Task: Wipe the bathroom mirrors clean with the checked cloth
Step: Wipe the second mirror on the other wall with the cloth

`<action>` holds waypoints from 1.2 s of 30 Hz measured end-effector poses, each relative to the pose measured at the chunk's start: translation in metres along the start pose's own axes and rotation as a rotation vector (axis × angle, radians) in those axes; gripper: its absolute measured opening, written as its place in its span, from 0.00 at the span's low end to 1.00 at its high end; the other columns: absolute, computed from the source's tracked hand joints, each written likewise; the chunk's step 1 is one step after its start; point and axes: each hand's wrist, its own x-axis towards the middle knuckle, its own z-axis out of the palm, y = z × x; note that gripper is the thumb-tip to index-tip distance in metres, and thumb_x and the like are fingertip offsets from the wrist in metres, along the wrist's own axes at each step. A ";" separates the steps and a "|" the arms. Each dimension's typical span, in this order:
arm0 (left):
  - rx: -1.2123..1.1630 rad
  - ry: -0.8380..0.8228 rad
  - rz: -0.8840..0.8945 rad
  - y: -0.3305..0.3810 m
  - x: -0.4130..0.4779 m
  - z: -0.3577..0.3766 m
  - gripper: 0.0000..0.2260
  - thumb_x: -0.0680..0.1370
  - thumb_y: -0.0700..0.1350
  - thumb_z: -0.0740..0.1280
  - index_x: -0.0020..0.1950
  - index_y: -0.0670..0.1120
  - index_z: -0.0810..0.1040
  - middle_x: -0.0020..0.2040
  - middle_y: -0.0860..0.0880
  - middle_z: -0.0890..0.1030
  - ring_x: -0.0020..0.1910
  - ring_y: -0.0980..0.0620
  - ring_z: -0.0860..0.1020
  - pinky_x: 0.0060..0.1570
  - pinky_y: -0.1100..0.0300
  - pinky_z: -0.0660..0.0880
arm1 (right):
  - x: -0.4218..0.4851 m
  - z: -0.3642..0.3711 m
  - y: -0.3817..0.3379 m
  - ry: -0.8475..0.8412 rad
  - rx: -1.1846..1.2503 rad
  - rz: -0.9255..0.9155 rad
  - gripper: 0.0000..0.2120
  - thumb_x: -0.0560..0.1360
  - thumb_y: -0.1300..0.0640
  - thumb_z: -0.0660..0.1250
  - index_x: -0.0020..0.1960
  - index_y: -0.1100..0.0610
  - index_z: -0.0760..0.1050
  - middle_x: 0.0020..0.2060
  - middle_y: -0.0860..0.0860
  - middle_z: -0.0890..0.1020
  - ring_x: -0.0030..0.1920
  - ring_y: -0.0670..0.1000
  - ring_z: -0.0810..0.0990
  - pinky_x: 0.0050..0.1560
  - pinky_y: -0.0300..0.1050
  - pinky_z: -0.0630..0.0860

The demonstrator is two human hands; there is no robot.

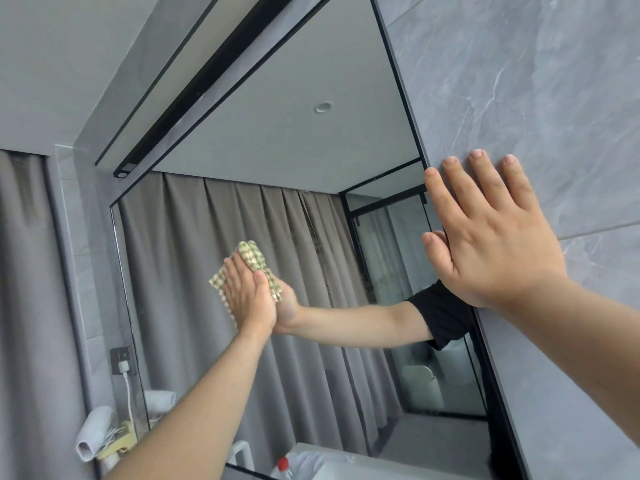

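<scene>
Pressing checked cloth (257, 268) flat on mirror (311, 140) w/ left hand (247, 294), fingers straight, so rag rubs glass. Right hand (485, 233) flat on wall (536, 81), fingers spread, prob. for balance.

A white hair dryer (92, 432) hangs beside a grey curtain (24, 306), below a wall socket (121, 359).
</scene>
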 end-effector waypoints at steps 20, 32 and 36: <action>0.260 -0.157 0.952 0.126 -0.045 0.002 0.27 0.84 0.55 0.42 0.81 0.46 0.43 0.81 0.47 0.43 0.80 0.49 0.41 0.78 0.52 0.40 | -0.004 -0.006 0.015 -0.050 -0.020 -0.103 0.30 0.77 0.51 0.54 0.77 0.62 0.62 0.74 0.63 0.67 0.74 0.67 0.63 0.76 0.64 0.54; -0.070 0.014 -0.159 0.036 0.044 -0.012 0.25 0.85 0.48 0.51 0.82 0.45 0.50 0.82 0.44 0.50 0.81 0.48 0.48 0.77 0.53 0.40 | -0.006 -0.006 0.015 -0.045 0.004 -0.107 0.32 0.73 0.54 0.53 0.76 0.63 0.64 0.73 0.64 0.69 0.74 0.67 0.64 0.76 0.64 0.54; -0.083 0.016 -0.234 0.019 0.043 -0.012 0.25 0.85 0.47 0.52 0.82 0.45 0.51 0.82 0.43 0.51 0.80 0.46 0.49 0.78 0.51 0.40 | -0.007 -0.006 0.014 -0.058 -0.008 -0.108 0.32 0.74 0.53 0.51 0.76 0.64 0.63 0.73 0.64 0.69 0.74 0.68 0.64 0.76 0.65 0.54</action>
